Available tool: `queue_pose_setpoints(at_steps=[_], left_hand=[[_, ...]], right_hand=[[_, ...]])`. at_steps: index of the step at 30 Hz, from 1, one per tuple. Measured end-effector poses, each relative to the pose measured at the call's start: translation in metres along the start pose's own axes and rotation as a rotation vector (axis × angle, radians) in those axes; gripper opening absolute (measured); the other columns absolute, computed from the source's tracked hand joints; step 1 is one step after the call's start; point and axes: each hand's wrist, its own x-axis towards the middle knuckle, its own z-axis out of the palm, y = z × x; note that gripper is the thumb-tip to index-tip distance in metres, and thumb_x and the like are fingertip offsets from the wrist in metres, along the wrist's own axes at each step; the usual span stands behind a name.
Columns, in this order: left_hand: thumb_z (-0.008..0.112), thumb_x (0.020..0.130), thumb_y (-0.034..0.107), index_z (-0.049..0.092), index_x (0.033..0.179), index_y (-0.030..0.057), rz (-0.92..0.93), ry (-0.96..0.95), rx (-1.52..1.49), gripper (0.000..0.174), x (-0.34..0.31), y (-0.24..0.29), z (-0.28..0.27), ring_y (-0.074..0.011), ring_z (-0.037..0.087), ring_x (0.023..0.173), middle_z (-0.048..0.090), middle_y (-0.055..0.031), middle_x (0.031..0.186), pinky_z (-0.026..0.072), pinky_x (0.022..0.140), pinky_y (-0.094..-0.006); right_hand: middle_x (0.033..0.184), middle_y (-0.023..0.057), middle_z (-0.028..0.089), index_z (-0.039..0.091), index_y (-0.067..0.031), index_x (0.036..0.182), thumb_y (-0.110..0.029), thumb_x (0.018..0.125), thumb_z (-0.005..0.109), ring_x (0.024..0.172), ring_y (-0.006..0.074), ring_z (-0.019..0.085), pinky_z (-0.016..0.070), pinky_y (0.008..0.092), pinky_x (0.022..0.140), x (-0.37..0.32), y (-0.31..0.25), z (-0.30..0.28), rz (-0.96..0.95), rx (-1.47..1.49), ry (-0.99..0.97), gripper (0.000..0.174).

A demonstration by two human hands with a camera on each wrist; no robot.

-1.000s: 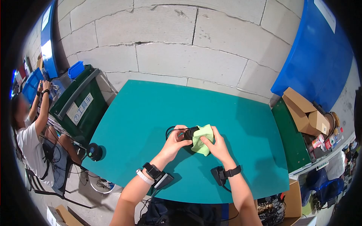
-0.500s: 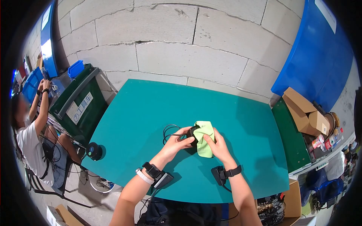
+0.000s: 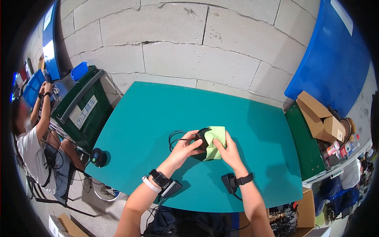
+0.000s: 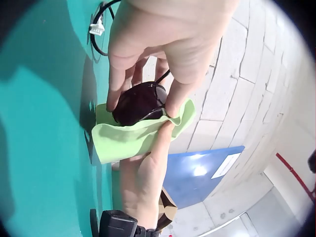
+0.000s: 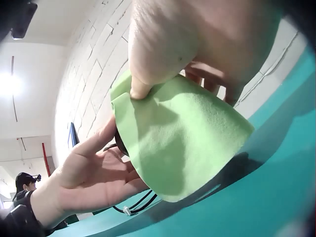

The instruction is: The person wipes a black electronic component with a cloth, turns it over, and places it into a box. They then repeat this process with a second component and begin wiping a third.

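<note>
My left hand point(image 3: 182, 152) grips a glossy, rounded black device point(image 4: 139, 104) over the middle of the table, thumb on the near side. A thin black cable point(image 3: 170, 141) loops out to its left, and the left wrist view shows a small white plug point(image 4: 97, 28) on the cable. My right hand point(image 3: 230, 153) pinches a light green cloth point(image 5: 180, 140) with the thumb on top, laid against the device's right side. The cloth covers part of the device, and the right fingers are partly hidden behind it.
The green table point(image 3: 158, 106) meets a block wall at the back. A round black object point(image 3: 98, 158) sits at its left edge. Cardboard boxes point(image 3: 316, 118) stand beyond the right edge. A seated person point(image 3: 37, 150) works at the far left, beside a green tool cart point(image 3: 89, 114).
The cloth has shifted over the device and its folds have changed, leaving more of the black surface showing. Both hands stay at nearly the same place, still holding both things.
</note>
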Motion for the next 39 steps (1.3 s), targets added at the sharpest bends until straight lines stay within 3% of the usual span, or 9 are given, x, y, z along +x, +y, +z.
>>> queue_pose_setpoints(at_steps=[2, 3, 7, 14, 21, 24, 27, 35, 39], left_hand=[[0.051, 0.096, 0.025, 0.038, 0.133, 0.0070, -0.069, -0.046, -0.212, 0.043, 0.001, -0.001, 0.000, -0.0164, 0.054, 0.110, 0.049, -0.0066, 0.126, 0.0481, 0.092, -0.0398], [0.041, 0.100, 0.033, 0.035, 0.136, 0.0083, -0.073, -0.081, -0.170, 0.044, 0.001, -0.003, -0.001, -0.0174, 0.051, 0.114, 0.048, -0.0061, 0.128, 0.0445, 0.096, -0.0435], [0.029, 0.101, 0.041, 0.032, 0.139, 0.0086, -0.118, -0.149, -0.188, 0.049, 0.001, -0.008, 0.001, -0.0209, 0.044, 0.124, 0.042, -0.0078, 0.135, 0.0387, 0.102, -0.0441], [0.028, 0.102, 0.034, 0.020, 0.145, 0.0061, -0.146, -0.147, -0.182, 0.052, -0.001, -0.008, 0.007, -0.0187, 0.045, 0.122, 0.043, -0.0098, 0.134, 0.0410, 0.099, -0.0386], [0.028, 0.101, 0.033, 0.026, 0.141, 0.0043, -0.137, -0.125, -0.239, 0.049, 0.003, -0.011, 0.001, -0.0224, 0.048, 0.120, 0.044, -0.0119, 0.135, 0.0435, 0.097, -0.0400], [0.029, 0.101, 0.033, 0.026, 0.141, 0.0005, -0.109, -0.115, -0.356, 0.052, 0.003, -0.009, 0.000, -0.0234, 0.051, 0.117, 0.045, -0.0155, 0.133, 0.0457, 0.096, -0.0409], [0.029, 0.100, 0.031, 0.039, 0.131, -0.0017, -0.104, 0.045, -0.359, 0.046, -0.001, 0.001, 0.003, -0.0280, 0.056, 0.110, 0.054, -0.0177, 0.122, 0.0484, 0.093, -0.0429], [0.027, 0.099, 0.031, 0.039, 0.130, -0.0007, -0.059, -0.032, -0.490, 0.045, 0.004, -0.006, -0.006, -0.0284, 0.058, 0.109, 0.053, -0.0169, 0.123, 0.0501, 0.091, -0.0427], [0.039, 0.098, 0.030, 0.036, 0.135, 0.0019, -0.040, -0.042, -0.430, 0.046, 0.002, -0.005, -0.003, -0.0254, 0.057, 0.109, 0.052, -0.0133, 0.123, 0.0504, 0.091, -0.0412]], right_hand=[[0.108, 0.0131, 0.058, 0.050, -0.0004, 0.120, -0.025, 0.088, 0.063, 0.102, 0.0239, 0.058, 0.0456, 0.0338, 0.085, 0.001, 0.003, 0.001, -0.051, -0.089, -0.048, 0.042], [0.108, 0.0131, 0.058, 0.050, -0.0004, 0.120, -0.025, 0.088, 0.063, 0.102, 0.0239, 0.058, 0.0456, 0.0338, 0.085, 0.002, 0.003, 0.002, -0.050, -0.088, -0.048, 0.042], [0.122, 0.0139, 0.049, 0.050, -0.0018, 0.123, -0.026, 0.085, 0.066, 0.109, 0.0260, 0.053, 0.0453, 0.0349, 0.089, 0.001, -0.005, 0.003, -0.162, -0.228, -0.059, 0.048], [0.128, 0.0135, 0.044, 0.052, -0.0123, 0.125, -0.026, 0.078, 0.071, 0.113, 0.0324, 0.051, 0.0457, 0.0403, 0.092, -0.004, -0.012, 0.010, -0.220, -0.405, -0.091, 0.053], [0.132, 0.0144, 0.042, 0.049, -0.0125, 0.129, -0.025, 0.077, 0.071, 0.116, 0.0342, 0.049, 0.0462, 0.0414, 0.092, -0.007, -0.026, 0.013, -0.349, -0.633, -0.049, 0.058], [0.136, 0.0154, 0.040, 0.046, -0.0127, 0.133, -0.024, 0.078, 0.071, 0.117, 0.0350, 0.049, 0.0462, 0.0415, 0.093, -0.007, -0.022, 0.010, -0.347, -0.603, -0.056, 0.061], [0.141, 0.0162, 0.035, 0.044, -0.0121, 0.135, -0.023, 0.079, 0.070, 0.121, 0.0365, 0.046, 0.0454, 0.0418, 0.094, -0.007, -0.020, 0.007, -0.281, -0.501, -0.102, 0.063], [0.141, 0.0192, 0.038, 0.033, -0.0068, 0.142, -0.005, 0.078, 0.061, 0.126, 0.0319, 0.045, 0.0388, 0.0383, 0.102, -0.005, -0.011, 0.007, -0.211, -0.094, -0.155, 0.070], [0.138, 0.0187, 0.042, 0.029, -0.0051, 0.143, -0.003, 0.078, 0.059, 0.125, 0.0289, 0.046, 0.0380, 0.0372, 0.102, -0.003, -0.006, 0.008, -0.177, -0.017, -0.138, 0.071]])
